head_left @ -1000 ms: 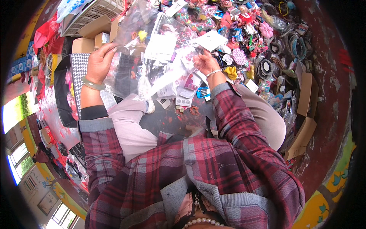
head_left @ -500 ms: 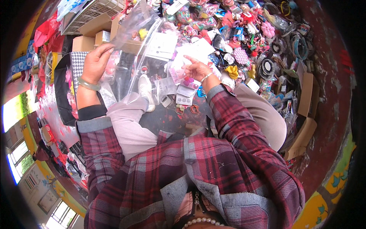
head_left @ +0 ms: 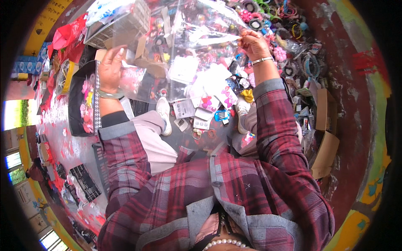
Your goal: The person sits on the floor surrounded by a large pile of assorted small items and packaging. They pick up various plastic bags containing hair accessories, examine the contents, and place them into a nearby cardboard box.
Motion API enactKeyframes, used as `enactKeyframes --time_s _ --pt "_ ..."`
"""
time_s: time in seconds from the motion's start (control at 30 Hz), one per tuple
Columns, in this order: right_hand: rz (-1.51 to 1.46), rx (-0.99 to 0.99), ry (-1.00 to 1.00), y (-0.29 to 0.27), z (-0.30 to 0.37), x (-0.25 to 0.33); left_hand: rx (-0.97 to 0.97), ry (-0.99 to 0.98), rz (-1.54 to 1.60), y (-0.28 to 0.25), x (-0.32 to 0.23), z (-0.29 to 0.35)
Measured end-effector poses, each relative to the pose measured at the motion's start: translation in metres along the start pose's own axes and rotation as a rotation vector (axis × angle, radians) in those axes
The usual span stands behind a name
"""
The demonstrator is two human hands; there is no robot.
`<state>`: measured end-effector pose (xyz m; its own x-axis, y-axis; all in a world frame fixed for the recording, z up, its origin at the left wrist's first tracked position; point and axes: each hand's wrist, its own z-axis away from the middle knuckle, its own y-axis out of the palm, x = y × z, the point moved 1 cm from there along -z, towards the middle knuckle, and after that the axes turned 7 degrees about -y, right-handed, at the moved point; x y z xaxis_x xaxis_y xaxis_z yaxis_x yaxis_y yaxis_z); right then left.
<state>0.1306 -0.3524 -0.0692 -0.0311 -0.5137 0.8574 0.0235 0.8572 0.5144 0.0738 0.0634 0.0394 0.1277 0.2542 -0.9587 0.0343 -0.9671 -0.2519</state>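
Observation:
A large clear plastic bag (head_left: 209, 39) is spread out between my two hands, in front of and above my feet. My left hand (head_left: 110, 70) has closed fingers at the bag's left edge. Over at the upper right, my right hand (head_left: 253, 44) pinches the opposite edge. Through the film I see white cards (head_left: 211, 79) and a heap of small hair accessories. Below the bag lie a pink-patterned card (head_left: 227, 98), a blue card with dark clips (head_left: 222, 116) and small packets (head_left: 183, 109), near my shoes.
A black box with a checked rim (head_left: 81, 104) holds pink and yellow pieces at my left. Behind it are a pale plastic crate (head_left: 138, 21) and an open carton (head_left: 153, 67). Hair accessories (head_left: 278, 53) pile up at the right, beside cardboard flaps (head_left: 325, 152).
My right hand has moved up and right from the cards and now grips the bag. The bag has gone from hanging at my left hand to spread wide. My left hand shifted slightly right and down.

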Motion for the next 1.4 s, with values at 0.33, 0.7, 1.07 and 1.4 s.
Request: enactKeyframes --time_s 0.33,0.7,1.07,1.4 --pt "0.289 -0.401 -0.467 -0.043 0.102 0.154 0.252 0.237 0.097 0.099 -0.051 0.046" --pt "0.018 -0.237 -0.354 -0.155 0.29 0.201 0.297 1.013 -0.302 0.231 -0.123 0.066" --pt "-0.543 -0.263 -0.086 -0.138 0.373 0.092 0.63 1.062 -0.27 0.353 -0.111 0.118" --pt "-0.341 -0.359 0.038 -0.165 0.389 0.107 0.94 0.951 -0.477 0.41 -0.121 0.152"
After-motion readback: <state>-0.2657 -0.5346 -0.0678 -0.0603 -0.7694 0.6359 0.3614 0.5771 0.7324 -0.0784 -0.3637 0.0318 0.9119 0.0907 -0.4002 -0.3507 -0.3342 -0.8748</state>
